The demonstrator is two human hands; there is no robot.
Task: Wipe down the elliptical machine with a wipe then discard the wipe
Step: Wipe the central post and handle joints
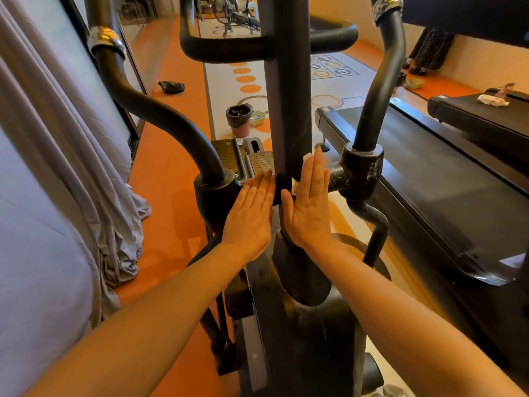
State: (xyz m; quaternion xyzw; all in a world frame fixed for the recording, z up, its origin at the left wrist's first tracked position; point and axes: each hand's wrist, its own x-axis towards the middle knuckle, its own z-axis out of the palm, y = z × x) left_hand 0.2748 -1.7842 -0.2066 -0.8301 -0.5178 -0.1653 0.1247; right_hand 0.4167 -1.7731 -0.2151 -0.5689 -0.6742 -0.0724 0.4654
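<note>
Centrally, both hands flank the elliptical's post (289, 110), fingers straight; right hand (307, 207) presses a wipe (307, 157), left hand (250, 216) bare.

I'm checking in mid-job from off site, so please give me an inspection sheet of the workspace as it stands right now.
Surface: central post of the elliptical, dark, with faint smudges.
Job's things: white wipe pressed flat against the post's right side; lined bin on the floor beyond.
Clutter: black bag on the orange floor; crumpled wrapper on the far treadmill; small bowl beside the bin.
Hands: right hand flat on the wipe, fingers straight; left hand flat against the post's left side.
Cables: nothing seen.
Surroundings: grey curtain at left; treadmill at right.
</note>
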